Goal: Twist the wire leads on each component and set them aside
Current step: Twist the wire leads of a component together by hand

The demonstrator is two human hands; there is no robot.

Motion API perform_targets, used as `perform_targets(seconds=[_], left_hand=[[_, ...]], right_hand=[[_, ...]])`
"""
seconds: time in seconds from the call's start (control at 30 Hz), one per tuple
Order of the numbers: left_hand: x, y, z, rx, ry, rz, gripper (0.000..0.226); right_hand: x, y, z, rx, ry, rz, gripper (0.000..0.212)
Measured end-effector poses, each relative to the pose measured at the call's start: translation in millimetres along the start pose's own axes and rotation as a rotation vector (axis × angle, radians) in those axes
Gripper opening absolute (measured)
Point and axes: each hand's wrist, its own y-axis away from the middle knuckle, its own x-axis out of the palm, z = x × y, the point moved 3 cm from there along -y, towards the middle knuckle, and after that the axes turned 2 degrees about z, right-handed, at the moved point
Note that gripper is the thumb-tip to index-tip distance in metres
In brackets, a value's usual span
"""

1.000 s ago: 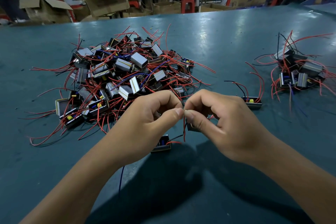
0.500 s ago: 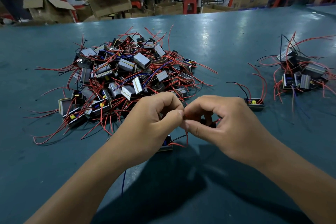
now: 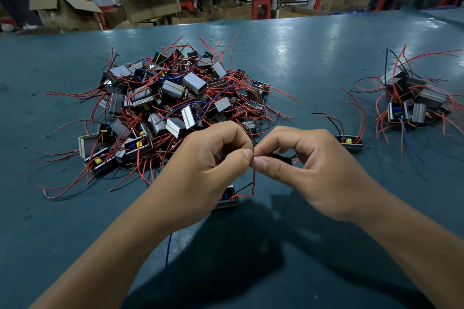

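Mid-twist on one part: left hand (image 3: 208,165) and right hand (image 3: 308,165) both curled tight, thumb and forefinger of each pinching the same red lead (image 3: 253,180) where the tips meet, free end hanging down below the pinch. Body of the held part mostly hidden; dark bit showing under the right fingers (image 3: 282,158), probably it. Another part (image 3: 227,198) lying on worktop (image 3: 301,57) just under the left hand, not gripped. Big undone pile (image 3: 175,105) ahead-left, small pile (image 3: 411,100) far right, one single (image 3: 350,142) between, near the right hand. Handling, by the look of it: light, blocky, rigid cores; leads thin, insulated, springy, likely to unwind unless twisted firmly. Best hold: pinch leads close to the tip for the twist, anchor near the body so solder joints take no strain. Tangle risk when pulling from the pile: lift by the core, not by a lead.
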Motion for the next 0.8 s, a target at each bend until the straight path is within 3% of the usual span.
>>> perform_targets(seconds=[0.1, 0.2, 0.3, 0.4, 0.6, 0.8], left_hand=[[-0.3, 0.1, 0.7, -0.017, -0.014, 0.002, 0.016], [2.2, -0.2, 2.8, -0.082, 0.008, -0.004, 0.018], [6.8, 0.2, 9.4, -0.298, 0.213, -0.017, 0.019], [10.2, 1.4, 13.7, -0.442, 0.361, 0.012, 0.022], [5.6, 0.1, 10.9, -0.351, 0.305, -0.011, 0.017], [2.2, -2.4, 13.3, -0.245, 0.281, 0.003, 0.019]], right_hand=[[-0.6, 0.8, 0.7, -0.015, 0.052, -0.018, 0.009], [0.0, 2.3, 3.5, -0.113, 0.295, -0.075, 0.006], [2.2, 3.3, 6.4, -0.218, 0.488, -0.106, 0.008], [2.3, 3.0, 5.4, -0.209, 0.483, -0.092, 0.009], [-0.7, 2.2, -1.8, -0.048, 0.188, -0.024, 0.005], [-2.8, 0.6, -2.6, -0.03, 0.154, -0.024, 0.002]])
